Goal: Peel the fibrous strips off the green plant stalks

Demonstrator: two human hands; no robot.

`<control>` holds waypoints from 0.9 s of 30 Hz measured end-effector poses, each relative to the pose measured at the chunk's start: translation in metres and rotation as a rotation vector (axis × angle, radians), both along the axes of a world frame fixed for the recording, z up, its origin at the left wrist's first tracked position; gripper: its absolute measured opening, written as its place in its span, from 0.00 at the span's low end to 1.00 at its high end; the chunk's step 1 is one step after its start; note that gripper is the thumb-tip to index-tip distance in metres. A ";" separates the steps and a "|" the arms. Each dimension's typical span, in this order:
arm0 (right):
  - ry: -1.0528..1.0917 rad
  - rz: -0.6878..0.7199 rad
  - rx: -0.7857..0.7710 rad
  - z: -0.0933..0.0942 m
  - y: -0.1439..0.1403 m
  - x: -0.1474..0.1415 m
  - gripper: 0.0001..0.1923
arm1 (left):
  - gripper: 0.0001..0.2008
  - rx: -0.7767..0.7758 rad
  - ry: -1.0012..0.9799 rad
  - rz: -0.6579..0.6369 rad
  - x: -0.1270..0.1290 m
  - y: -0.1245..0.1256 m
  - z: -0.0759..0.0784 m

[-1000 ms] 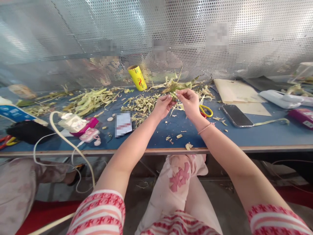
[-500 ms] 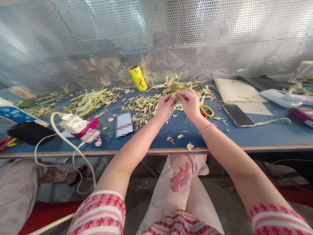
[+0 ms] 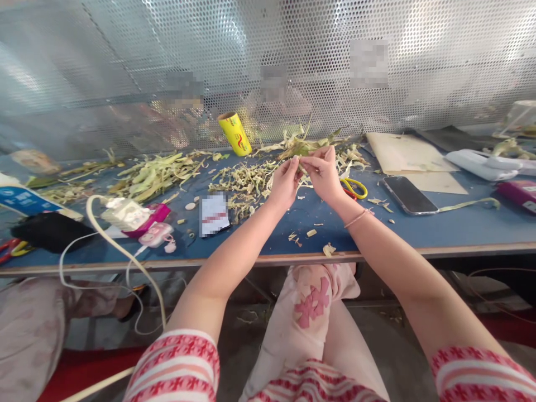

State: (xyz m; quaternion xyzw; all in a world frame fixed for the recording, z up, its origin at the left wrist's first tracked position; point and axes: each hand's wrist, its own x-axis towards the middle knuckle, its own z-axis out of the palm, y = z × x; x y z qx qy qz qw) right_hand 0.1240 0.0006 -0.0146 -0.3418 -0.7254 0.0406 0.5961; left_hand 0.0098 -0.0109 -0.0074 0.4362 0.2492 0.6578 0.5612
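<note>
My left hand (image 3: 286, 184) and right hand (image 3: 323, 174) together pinch a mostly hidden scrap (image 3: 300, 160); short bits (image 3: 239, 181) just left seem done, long strips (image 3: 157, 174) farther left look unworked.

Perforated metal panel (image 3: 318, 33) runs along back of blue tabletop (image 3: 262, 245). Yellow printed tube (image 3: 235, 135) tilted, just in front of panel. Right side: dark phone (image 3: 409, 195) flat, screen up; beige sheets (image 3: 400, 152) behind it, dark sheet (image 3: 454, 139) beyond; white plastic object (image 3: 473, 165) and magenta box (image 3: 519, 195) farther right. Left of centre: card (image 3: 213, 213), face pixelated. Further left: pink-and-white gadget (image 3: 156, 234), thick pale cable (image 3: 156, 290), black pouch (image 3: 50, 230), blue-and-white pack (image 3: 31, 198). Lower left: neighbour's trouser leg (image 3: 29, 329), red seat (image 3: 92, 363).
</note>
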 end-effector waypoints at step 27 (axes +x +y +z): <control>0.044 0.064 -0.068 0.011 -0.007 0.005 0.07 | 0.09 -0.061 0.021 -0.093 -0.011 0.007 0.005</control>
